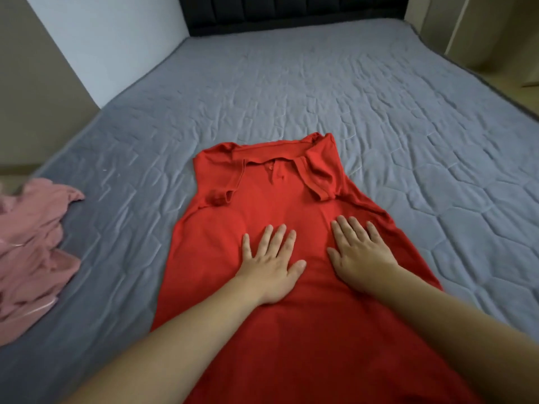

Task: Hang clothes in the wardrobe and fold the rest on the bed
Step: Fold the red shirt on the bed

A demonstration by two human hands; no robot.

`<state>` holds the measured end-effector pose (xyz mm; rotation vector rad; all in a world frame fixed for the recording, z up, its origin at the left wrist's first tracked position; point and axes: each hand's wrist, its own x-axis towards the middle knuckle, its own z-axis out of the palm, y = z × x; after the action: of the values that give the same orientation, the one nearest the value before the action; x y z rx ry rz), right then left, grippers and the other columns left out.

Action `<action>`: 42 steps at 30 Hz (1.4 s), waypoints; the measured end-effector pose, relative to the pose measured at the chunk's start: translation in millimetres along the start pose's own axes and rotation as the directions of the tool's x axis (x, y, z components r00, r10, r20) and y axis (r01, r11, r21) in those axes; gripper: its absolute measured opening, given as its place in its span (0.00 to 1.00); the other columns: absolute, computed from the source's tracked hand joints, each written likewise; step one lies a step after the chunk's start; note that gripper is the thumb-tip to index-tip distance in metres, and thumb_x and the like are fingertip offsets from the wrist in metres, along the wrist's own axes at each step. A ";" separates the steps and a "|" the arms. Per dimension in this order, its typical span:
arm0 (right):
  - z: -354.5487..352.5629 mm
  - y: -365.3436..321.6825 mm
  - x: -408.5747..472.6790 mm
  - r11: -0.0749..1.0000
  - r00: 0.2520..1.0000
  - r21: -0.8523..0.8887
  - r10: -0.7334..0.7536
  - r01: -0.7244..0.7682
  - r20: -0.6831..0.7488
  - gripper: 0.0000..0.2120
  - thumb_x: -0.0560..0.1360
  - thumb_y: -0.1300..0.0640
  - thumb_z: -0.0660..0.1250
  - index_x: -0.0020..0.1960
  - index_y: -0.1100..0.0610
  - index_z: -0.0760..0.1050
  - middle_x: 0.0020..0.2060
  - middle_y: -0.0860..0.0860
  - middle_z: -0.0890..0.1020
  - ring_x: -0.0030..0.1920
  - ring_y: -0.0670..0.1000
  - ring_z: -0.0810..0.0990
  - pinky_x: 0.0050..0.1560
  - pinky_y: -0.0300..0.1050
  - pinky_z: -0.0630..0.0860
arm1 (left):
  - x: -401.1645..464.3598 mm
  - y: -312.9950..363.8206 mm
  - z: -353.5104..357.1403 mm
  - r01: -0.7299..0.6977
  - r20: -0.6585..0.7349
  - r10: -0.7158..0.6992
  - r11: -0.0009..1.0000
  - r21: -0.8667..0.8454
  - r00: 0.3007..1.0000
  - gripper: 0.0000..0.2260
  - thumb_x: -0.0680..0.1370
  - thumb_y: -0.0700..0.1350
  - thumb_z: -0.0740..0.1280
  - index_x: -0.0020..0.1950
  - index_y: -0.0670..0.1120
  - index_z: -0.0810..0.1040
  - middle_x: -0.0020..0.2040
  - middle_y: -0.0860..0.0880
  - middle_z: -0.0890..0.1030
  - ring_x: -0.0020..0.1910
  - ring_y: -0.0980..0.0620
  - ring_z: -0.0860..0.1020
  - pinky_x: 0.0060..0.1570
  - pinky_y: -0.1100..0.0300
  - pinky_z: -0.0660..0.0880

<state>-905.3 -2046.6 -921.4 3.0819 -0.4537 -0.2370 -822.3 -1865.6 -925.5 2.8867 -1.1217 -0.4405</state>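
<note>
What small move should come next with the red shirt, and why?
Probably fold the hem up toward the collar. The red polo shirt lies face up, both sleeves already folded in, and the left hand and right hand press it flat.

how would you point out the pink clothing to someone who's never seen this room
Start at the grey quilted bed that fills the view. A red polo shirt lies flat in the middle under both hands; look to its left, at the bed's left edge. The pink garment there is the only crumpled, untouched piece.
</note>
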 end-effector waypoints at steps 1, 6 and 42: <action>-3.6 -2.8 -10.2 0.999 0.998 -0.031 -0.026 0.028 0.063 0.32 0.80 0.42 0.43 0.78 0.57 0.41 0.78 0.53 0.44 0.77 0.53 0.43 0.75 0.55 0.42 | -14.4 -0.2 -1.4 -0.013 0.052 0.013 1.000 -0.010 0.999 0.31 0.79 0.65 0.43 0.78 0.55 0.37 0.78 0.55 0.34 0.75 0.52 0.30 0.68 0.34 0.30; -25.7 -20.9 -49.7 0.986 0.931 -0.101 -0.086 0.130 0.356 0.35 0.80 0.39 0.46 0.77 0.56 0.35 0.77 0.54 0.38 0.77 0.54 0.40 0.75 0.55 0.43 | -87.9 -1.4 -6.7 -0.071 0.404 0.092 0.995 -0.068 0.910 0.45 0.70 0.75 0.54 0.76 0.59 0.32 0.74 0.59 0.27 0.71 0.53 0.23 0.63 0.30 0.29; -80.3 -64.2 -38.0 0.853 0.687 -0.521 0.367 0.019 0.627 0.28 0.75 0.51 0.63 0.73 0.58 0.63 0.66 0.56 0.73 0.64 0.60 0.74 0.65 0.58 0.71 | -28.0 -96.9 -60.6 0.203 -0.109 -0.171 0.823 0.531 0.979 0.17 0.76 0.39 0.58 0.61 0.50 0.77 0.60 0.47 0.79 0.58 0.45 0.79 0.51 0.54 0.74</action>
<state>-910.7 -1974.5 -838.9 2.2978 -0.5829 -1.3374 -761.9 -1780.4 -871.1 3.4898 -1.1031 -0.0301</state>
